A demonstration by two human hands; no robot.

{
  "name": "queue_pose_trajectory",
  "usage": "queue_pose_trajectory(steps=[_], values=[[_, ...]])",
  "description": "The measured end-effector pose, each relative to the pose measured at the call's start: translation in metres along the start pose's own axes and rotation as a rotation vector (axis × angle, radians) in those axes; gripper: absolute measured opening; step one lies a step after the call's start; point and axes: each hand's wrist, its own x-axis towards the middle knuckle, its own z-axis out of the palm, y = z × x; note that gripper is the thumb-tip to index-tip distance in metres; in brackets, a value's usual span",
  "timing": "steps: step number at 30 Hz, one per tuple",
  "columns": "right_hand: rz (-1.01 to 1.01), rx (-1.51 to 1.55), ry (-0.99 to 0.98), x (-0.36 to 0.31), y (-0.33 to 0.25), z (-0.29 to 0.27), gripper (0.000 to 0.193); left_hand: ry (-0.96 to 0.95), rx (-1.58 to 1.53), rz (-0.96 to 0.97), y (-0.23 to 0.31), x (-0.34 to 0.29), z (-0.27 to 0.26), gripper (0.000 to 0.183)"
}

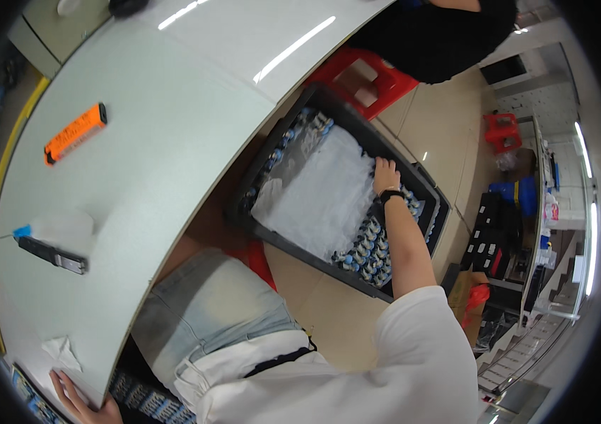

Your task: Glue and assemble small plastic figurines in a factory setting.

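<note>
Beside me stands a dark grey plastic bin (298, 252), holding rows of small blue, black and pale figurine-like pieces (368, 249). A white, thin, sheet-like layer (322, 191) covers much of them. My right hand (386, 175), with a black band at the wrist, reaches into the bin at the right edge of that layer. Its fingers look curled downward, and what lies under them is hidden. On the left, my left hand (78, 401) rests at the near edge of the pale table (166, 134), fingers stretched out and holding nothing. Close to it lies a crumpled white tissue (62, 351).
An orange block-shaped tool (76, 134) and a black cutter-like tool (51, 254) lie on the table, by a small blue-tipped bottle (60, 226). Beyond the bin is a red stool (365, 81) near a person in black (435, 39). Shelves with black boxes (488, 230) stand right.
</note>
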Motion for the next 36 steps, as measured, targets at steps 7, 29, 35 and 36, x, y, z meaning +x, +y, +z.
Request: queue_pose_trajectory(steps=[7, 29, 35, 36], values=[[-0.004, -0.056, 0.090, -0.006, 0.002, 0.013, 0.028, -0.044, 0.015, -0.014, 0.008, 0.005, 0.001, 0.060], [-0.508, 0.210, -0.492, -0.166, -0.058, -0.028, 0.036, -0.144, 0.028, -0.042, -0.008, -0.018, 0.012, 0.062], [-0.650, 0.101, -0.497, -0.161, -0.056, -0.014, 0.032, -0.151, 0.013, -0.081, -0.006, -0.017, 0.013, 0.064], [-0.575, 0.276, -0.474, -0.159, -0.046, -0.016, 0.031, -0.146, -0.028, -0.121, -0.007, -0.016, 0.016, 0.067]])
